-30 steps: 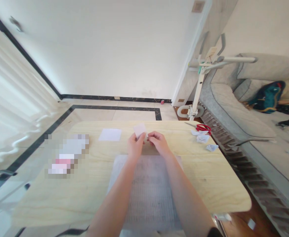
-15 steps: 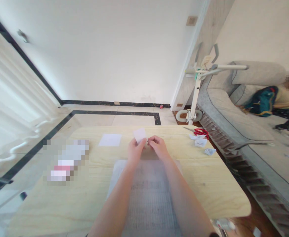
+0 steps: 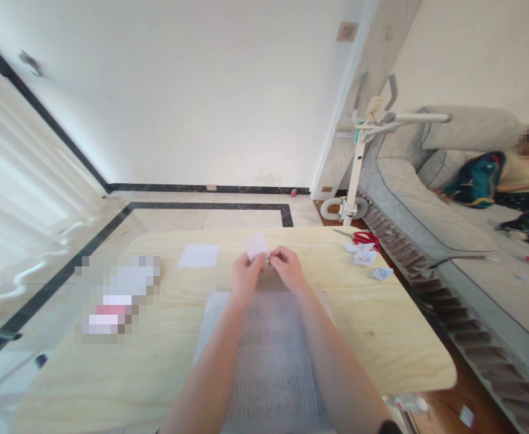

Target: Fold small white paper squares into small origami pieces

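My left hand (image 3: 245, 276) and my right hand (image 3: 285, 267) meet over the far middle of a light wooden table (image 3: 164, 337). Both pinch a small white piece of paper (image 3: 255, 245) that stands up between the fingertips. The fingers of each hand are closed on its lower edge. Under my forearms lies a translucent grey mat (image 3: 268, 361). A flat white paper square (image 3: 198, 256) rests on the table to the left of my hands.
Red-handled scissors (image 3: 364, 238) and crumpled white paper scraps (image 3: 364, 256) lie at the table's far right. A blurred-out object (image 3: 117, 292) sits at the left. A grey sofa (image 3: 427, 205) with a seated person and a white scooter (image 3: 359, 163) stand to the right.
My hands stay pinched on the paper with hardly any movement. The camera has shifted slightly, so the room sits a little differently in view.
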{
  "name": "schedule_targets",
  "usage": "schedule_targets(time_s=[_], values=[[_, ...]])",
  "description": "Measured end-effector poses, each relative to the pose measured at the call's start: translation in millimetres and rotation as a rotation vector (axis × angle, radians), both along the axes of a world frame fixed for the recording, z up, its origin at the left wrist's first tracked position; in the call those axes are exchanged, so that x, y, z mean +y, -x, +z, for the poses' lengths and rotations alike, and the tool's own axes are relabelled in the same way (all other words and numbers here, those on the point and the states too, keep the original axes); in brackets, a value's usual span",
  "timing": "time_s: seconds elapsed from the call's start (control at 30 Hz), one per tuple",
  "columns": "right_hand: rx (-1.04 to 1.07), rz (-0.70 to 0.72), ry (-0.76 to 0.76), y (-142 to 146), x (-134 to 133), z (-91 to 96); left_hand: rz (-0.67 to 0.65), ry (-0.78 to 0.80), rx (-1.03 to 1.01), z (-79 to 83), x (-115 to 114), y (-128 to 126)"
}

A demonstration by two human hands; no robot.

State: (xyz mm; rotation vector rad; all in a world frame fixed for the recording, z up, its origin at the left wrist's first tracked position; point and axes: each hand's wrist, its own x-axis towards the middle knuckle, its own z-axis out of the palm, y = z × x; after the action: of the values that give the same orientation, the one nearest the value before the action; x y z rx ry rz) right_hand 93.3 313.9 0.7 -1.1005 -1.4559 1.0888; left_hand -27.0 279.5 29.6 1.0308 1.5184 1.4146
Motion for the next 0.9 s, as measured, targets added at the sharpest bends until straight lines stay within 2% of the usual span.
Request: schedule_targets(time_s=[0.3, 0.53, 0.9], values=[[-0.023, -0.020, -0.018, -0.3, -0.7, 0.5, -0.038, -0.015, 0.062, 4.6, -3.3, -1.6], [-0.018, 0.020, -0.036, 0.9, -1.2, 0.4, -0.003, -0.011, 0.044, 0.5, -0.6, 2.8], [0.077, 0.030, 0.043, -0.9, 0.3, 0.0, -0.049, -0.006, 0.032, -5.1, 0.9, 0.5]])
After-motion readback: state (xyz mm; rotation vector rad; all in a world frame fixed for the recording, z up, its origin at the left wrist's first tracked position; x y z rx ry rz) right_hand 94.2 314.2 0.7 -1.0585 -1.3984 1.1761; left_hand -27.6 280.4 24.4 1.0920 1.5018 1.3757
